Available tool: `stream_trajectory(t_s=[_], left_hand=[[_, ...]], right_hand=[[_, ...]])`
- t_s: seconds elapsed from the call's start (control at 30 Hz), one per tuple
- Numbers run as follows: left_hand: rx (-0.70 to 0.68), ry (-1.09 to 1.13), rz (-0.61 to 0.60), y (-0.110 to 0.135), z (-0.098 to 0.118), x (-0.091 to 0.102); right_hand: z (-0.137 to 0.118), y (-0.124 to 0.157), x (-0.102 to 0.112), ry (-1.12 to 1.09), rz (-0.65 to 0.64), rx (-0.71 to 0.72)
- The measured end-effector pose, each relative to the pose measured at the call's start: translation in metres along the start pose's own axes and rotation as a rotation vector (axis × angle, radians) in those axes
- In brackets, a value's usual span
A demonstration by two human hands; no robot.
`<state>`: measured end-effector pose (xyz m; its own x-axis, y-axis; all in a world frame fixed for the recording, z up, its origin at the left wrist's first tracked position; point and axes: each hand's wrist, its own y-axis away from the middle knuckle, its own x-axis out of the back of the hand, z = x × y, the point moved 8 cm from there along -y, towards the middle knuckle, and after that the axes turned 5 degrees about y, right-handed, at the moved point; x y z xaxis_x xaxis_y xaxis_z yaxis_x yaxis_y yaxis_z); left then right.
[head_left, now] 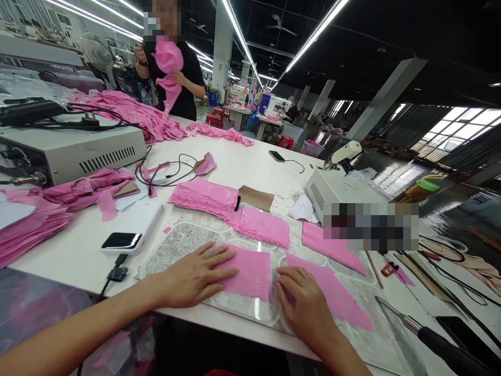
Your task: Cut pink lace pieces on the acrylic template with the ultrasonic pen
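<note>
My left hand (pixel 188 279) lies flat, fingers spread, on a clear plastic sheet at the left edge of a pink fabric piece (pixel 248 274). Close to that piece's right side is my right hand (pixel 301 300), its fingers curled and close together beside the clear sheet's edge; whatever is between them is hidden. A second pink fabric piece (pixel 332 292) lies to the right of it, partly behind my right hand. Just beyond are a stack of pink fabric pieces (pixel 205 198) with scalloped edges, a lower stack (pixel 262 227), and a folded pink piece (pixel 332 248).
A white power bank (pixel 146 224) with a cable sits at left, near a grey metal box (pixel 94 151). Another grey box (pixel 344 193) stands at right. A black-handled tool (pixel 442 344) lies front right. Across the table, a person (pixel 172 78) holds pink fabric (pixel 168 57).
</note>
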<state>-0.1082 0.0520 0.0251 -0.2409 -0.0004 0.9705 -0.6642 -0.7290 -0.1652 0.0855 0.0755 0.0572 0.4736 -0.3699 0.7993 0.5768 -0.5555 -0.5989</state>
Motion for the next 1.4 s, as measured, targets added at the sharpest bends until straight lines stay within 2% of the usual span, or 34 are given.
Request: stream_trajectory(t_s=[0.23,0.47,0.67,0.87,1.13,1.27,1.4], left_hand=[[0.006,-0.014,-0.029,-0.001,0.001,0.002],[0.012,0.043,-0.171,-0.014,0.005,0.003],[0.032,0.071,-0.229,-0.032,0.005,0.004],[-0.002,0.054,-0.169,-0.038,0.004,0.004],[0.041,0.024,-0.199,-0.039,0.001,-0.006],[0.081,0.052,-0.211,-0.042,-0.001,-0.010],[0.085,0.076,-0.192,-0.043,-0.002,-0.013]], right_hand=[[-0.010,0.000,-0.001,-0.109,-0.044,0.039],[-0.016,-0.002,-0.009,-0.094,-0.090,0.169],[-0.014,0.003,-0.004,-0.076,-0.001,0.143],[-0.014,0.007,0.004,-0.099,0.059,0.132],[-0.005,0.015,0.002,-0.080,0.037,0.089],[0.002,0.020,0.008,-0.087,0.043,0.031],[-0.001,0.026,0.014,-0.129,0.007,0.070]])
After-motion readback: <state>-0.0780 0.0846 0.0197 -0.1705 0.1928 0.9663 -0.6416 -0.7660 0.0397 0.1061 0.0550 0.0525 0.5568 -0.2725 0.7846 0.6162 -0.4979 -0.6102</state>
